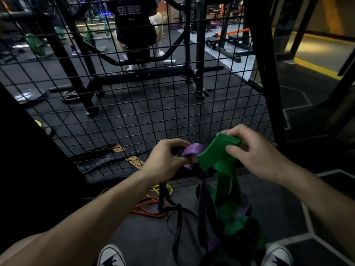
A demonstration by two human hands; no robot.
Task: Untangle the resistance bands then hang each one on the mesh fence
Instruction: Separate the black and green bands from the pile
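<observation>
The left hand (167, 156) is curled around a loop of the flat purple rubber resistance band (192, 150), thumb and fingers pinching it just at the fingertips. A thin black rubber band (163, 192) also comes out from under this hand and drops straight down. Just to the right, the right hand (253, 150) pinches the top fold of the wide green rubber resistance band (217, 158), fingers over the far edge and thumb pressed on the near face. The purple loop and the green fold touch between the two hands.

From both hands the bands hang downward in a tangle: the green one falls in a broad strip and bunches near the floor, with purple lengths twisted through and around it and the black strap looping to the left of them. The low end of the bundle hangs between the two white-toed dark sneakers (111, 255) at the bottom edge of the view.

On the dark rubber floor (278, 208), behind the hanging bands, lie thin orange and yellow tube bands (151, 208). Just beyond the hands stands the black wire mesh fence (134, 116), with no band on it. At the foot of the fence, to the left, lies a black perforated weightlifting belt (113, 158). Beyond the mesh stand black gym racks (199, 54) and a person in dark clothes (134, 25).
</observation>
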